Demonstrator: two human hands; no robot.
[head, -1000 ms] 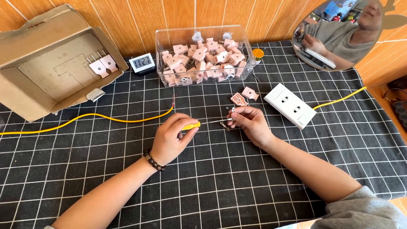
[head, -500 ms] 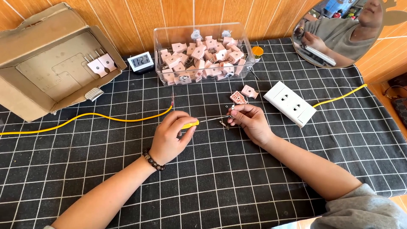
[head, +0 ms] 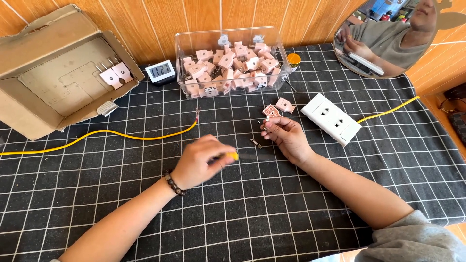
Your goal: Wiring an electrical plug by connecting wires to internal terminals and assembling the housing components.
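- Left hand (head: 201,162): fingers curled tight round a yellow-handled tool (head: 233,155); only the handle tip shows, hand motion-blurred, shaft faint. Dark bead bracelet (head: 173,183) at wrist.
- Right hand (head: 286,138): fingertips pinch a small pink plug part (head: 270,112), held just above the worktop (head: 242,218) near centre; detail too small to make out.
- Small metal prong (head: 256,143) lies on cloth btwn the hands, near right hand.
- Second pink plug piece (head: 284,105) loose, just beside the held one.
- Worktop cover: black cloth w/ white grid, matte.
- Clear plastic bin (head: 228,39), rectangular, heaped w/ pink plug pieces.
- White power strip (head: 331,118), glossy, blocky; yellow cable runs off right.
- Yellow wire (head: 97,135), bare strands at end, cut off at left edge.
- Cardboard box (head: 53,73), open, two pink pieces inside.
- Small digital clock (head: 160,72), white frame.
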